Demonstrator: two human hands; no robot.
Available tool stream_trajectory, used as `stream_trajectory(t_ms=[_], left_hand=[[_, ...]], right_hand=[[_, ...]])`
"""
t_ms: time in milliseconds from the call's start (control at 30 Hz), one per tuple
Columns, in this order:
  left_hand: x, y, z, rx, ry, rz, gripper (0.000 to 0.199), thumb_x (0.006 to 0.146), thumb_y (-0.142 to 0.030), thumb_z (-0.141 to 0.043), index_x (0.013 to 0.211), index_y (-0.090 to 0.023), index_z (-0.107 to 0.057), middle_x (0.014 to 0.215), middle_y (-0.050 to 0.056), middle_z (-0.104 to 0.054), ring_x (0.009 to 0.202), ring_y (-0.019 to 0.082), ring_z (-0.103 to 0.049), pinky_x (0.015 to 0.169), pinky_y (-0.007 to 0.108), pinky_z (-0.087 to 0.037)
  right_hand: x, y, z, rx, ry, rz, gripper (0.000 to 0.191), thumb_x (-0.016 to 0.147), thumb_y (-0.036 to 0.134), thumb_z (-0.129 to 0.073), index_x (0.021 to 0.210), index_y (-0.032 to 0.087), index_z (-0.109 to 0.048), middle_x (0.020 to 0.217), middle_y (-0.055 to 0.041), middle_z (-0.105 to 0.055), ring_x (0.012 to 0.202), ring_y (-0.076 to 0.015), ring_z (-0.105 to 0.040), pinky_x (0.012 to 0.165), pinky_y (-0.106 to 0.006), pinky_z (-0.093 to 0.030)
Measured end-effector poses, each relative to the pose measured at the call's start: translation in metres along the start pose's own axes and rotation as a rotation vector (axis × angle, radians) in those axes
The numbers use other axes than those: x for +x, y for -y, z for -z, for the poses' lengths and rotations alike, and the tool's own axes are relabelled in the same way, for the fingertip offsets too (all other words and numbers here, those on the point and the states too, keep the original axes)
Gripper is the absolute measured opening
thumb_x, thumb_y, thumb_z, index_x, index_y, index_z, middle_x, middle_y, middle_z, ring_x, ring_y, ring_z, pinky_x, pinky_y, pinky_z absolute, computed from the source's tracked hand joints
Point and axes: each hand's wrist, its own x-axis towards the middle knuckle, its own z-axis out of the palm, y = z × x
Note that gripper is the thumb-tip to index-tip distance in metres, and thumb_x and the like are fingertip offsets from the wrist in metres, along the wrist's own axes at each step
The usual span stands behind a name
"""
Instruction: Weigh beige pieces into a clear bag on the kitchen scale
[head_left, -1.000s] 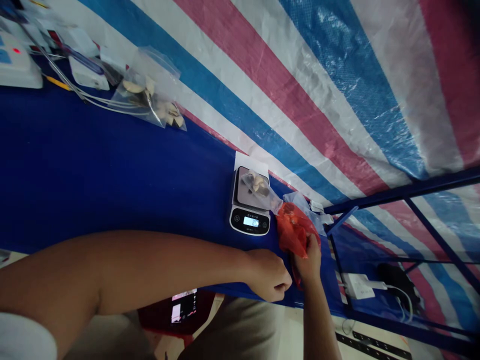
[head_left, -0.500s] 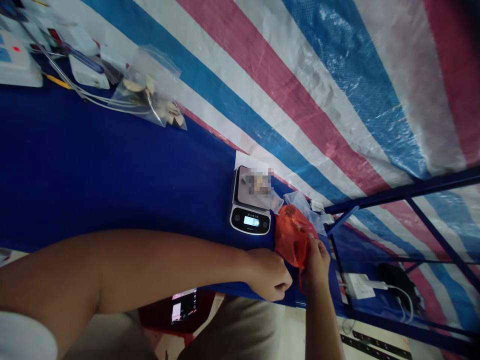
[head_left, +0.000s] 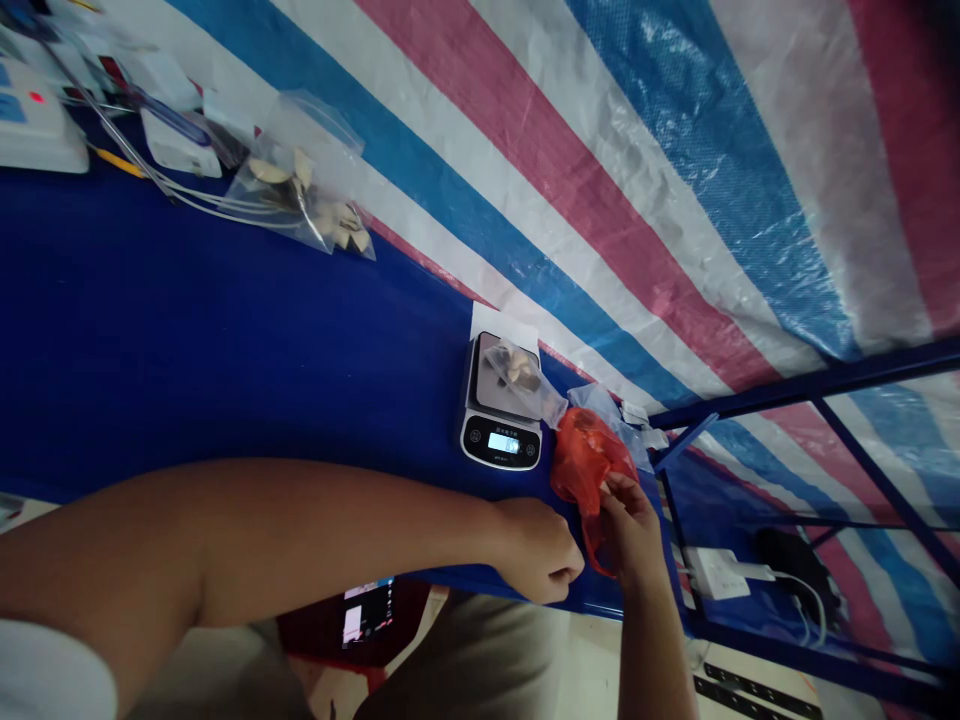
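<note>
My left hand rests clenched at the near edge of the blue bench, touching the lower edge of the red bag. Behind it stands the scale, display lit, bearing a clear bag of pale pieces. My right hand has the red bag in its grip, just right of the scale.

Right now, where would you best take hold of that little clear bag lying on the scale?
Probably by the loose, flat end of the clear bag that trails off the scale toward the red bag, coming from the right hand side; the lumpy contents sit farther up.
</note>
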Motion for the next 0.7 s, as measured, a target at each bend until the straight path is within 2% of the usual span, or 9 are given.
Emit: stream_trajectory(t_ms=[100,200,333,400,467,567,700], left_hand=[[0.001,0.001,-0.001,-0.001,-0.005,-0.01,0.013,0.079,-0.026,-0.055,0.075,-0.023,-0.067,0.074,0.001,-0.071,0.06,0.017,-0.056,0.052,0.031,-0.032],[0.001,0.002,-0.002,0.001,-0.011,-0.032,0.013,0.078,-0.025,-0.054,0.074,-0.022,-0.066,0.074,0.001,-0.071,0.061,0.017,-0.057,0.053,0.031,-0.034],[0.002,0.004,-0.004,-0.002,-0.002,-0.041,0.014,0.079,-0.025,-0.053,0.076,-0.022,-0.066,0.074,0.001,-0.071,0.061,0.017,-0.055,0.054,0.031,-0.035],[0.002,0.004,-0.003,-0.002,0.005,-0.045,0.013,0.079,-0.026,-0.053,0.076,-0.022,-0.065,0.074,0.0,-0.07,0.06,0.016,-0.054,0.054,0.031,-0.035],[0.002,0.004,-0.002,-0.001,0.013,-0.037,0.012,0.079,-0.026,-0.053,0.076,-0.023,-0.064,0.074,0.0,-0.07,0.059,0.016,-0.053,0.054,0.031,-0.035],[0.001,0.002,0.0,0.004,0.03,-0.031,0.011,0.078,-0.026,-0.053,0.076,-0.023,-0.063,0.074,-0.001,-0.069,0.06,0.016,-0.052,0.053,0.03,-0.034],[-0.001,0.001,0.001,0.003,0.045,-0.036,0.009,0.078,-0.025,-0.053,0.074,-0.023,-0.061,0.076,-0.001,-0.069,0.062,0.016,-0.052,0.053,0.03,-0.034]], right_hand=[[0.001,-0.003,0.003,-0.199,-0.026,0.151,0.054,0.06,0.044,-0.084,0.103,0.018,-0.065,0.083,0.0001,-0.069,0.063,-0.0137,-0.058,0.06,-0.026,-0.049],[0.001,-0.007,0.001,-0.388,-0.135,0.323,0.044,0.07,0.047,-0.075,0.1,0.018,-0.064,0.089,-0.0038,-0.069,0.067,-0.0155,-0.059,0.065,-0.029,-0.048],[-0.002,-0.008,-0.005,-0.671,-0.28,0.388,0.037,0.079,0.044,-0.062,0.107,0.019,-0.064,0.085,-0.0051,-0.07,0.068,-0.0193,-0.061,0.068,-0.032,-0.046],[-0.003,-0.007,-0.007,-0.739,-0.33,0.435,0.038,0.08,0.043,-0.06,0.109,0.019,-0.065,0.088,-0.0068,-0.071,0.071,-0.0208,-0.063,0.07,-0.033,-0.046],[-0.004,-0.004,-0.008,-0.73,-0.37,0.473,0.038,0.081,0.043,-0.06,0.11,0.018,-0.067,0.092,-0.0079,-0.072,0.073,-0.0207,-0.064,0.072,-0.032,-0.046],[-0.002,-0.001,-0.009,-0.628,-0.431,0.467,0.04,0.078,0.044,-0.067,0.106,0.017,-0.069,0.083,-0.005,-0.07,0.066,-0.0174,-0.059,0.069,-0.03,-0.045],[0.005,0.002,-0.009,-0.321,-0.454,0.426,0.036,0.067,0.044,-0.077,0.088,0.015,-0.071,0.069,0.0,-0.063,0.06,-0.014,-0.051,0.058,-0.026,-0.042]])
